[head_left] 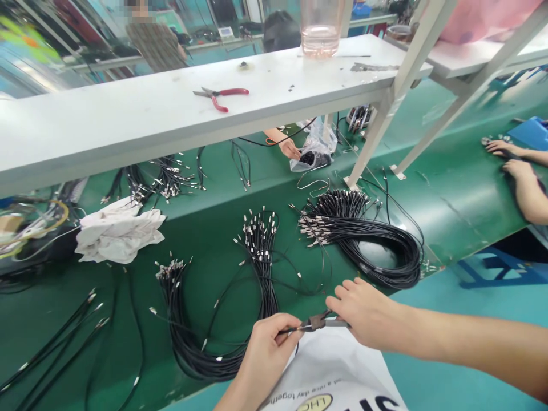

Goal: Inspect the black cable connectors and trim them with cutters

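Observation:
My left hand is closed, pinching a thin black cable between thumb and fingertips. Wrapped round the handles of a pair of pliers is my right hand. The dark jaws of the pliers meet the cable's end just beyond my left fingertips; whether they bite on it I cannot tell. Both hands are over my white shirt, at the bench's front edge. Behind them a U-shaped bundle of black cables with metal ends lies on the green bench. A larger coiled bundle lies to the right.
A white shelf crosses above the bench, carrying red-handled pliers and a clear cup. On the left are a white cloth and loose cables. Across the bench, another person's hand touches a plastic bag. More hands work at right.

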Demonstrator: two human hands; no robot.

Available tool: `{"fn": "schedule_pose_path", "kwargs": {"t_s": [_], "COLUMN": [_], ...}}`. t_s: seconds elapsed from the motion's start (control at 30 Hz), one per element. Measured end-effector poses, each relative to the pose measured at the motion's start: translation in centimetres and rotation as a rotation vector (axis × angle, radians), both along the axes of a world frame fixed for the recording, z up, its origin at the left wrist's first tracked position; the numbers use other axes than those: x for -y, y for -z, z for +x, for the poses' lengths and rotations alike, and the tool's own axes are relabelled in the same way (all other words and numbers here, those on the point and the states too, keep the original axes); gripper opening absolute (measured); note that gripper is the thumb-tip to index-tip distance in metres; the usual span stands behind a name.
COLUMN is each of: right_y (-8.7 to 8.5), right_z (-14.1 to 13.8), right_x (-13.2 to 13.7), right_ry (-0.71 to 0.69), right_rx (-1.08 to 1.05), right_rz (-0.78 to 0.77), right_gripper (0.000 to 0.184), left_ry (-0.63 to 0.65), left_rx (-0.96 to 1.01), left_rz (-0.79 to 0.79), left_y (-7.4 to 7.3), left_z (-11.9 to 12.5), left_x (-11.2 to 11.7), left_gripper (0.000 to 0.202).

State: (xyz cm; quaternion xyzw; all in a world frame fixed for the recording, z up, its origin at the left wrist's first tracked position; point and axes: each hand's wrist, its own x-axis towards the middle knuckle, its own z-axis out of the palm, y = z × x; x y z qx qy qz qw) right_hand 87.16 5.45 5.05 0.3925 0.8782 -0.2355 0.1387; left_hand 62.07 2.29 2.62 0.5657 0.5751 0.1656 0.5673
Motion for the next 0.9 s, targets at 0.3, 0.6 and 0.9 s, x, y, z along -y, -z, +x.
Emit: {"fn": "schedule_pose_path", "kwargs": {"t_s": [0.3,0.6,0.9], "right_y": [0.3,-1.0,-1.4], "right_z": [-0.4,-1.0,-1.5], "right_x": [-0.4,-0.5,-0.3], "right_ry": [0.022,-0.02,-0.035], "right_rx": [-0.028,0.053,0.132], "right_rz": [-0.05,-0.011,-0.052], "right_gripper": [0.018,0.018,0.026], "left_ry": [-0.003,0.047,0.035], "left_rx": [0.022,-0.029,-0.01], "left_rz": [-0.022,-0.009,0.006], "left_y": [-0.1,0.5,1.0], "left_z": [-0.7,-0.5,-0.6], "left_x": [-0.3,-0.4,0.0], "left_gripper": [0.016,0.017,0.016]}}
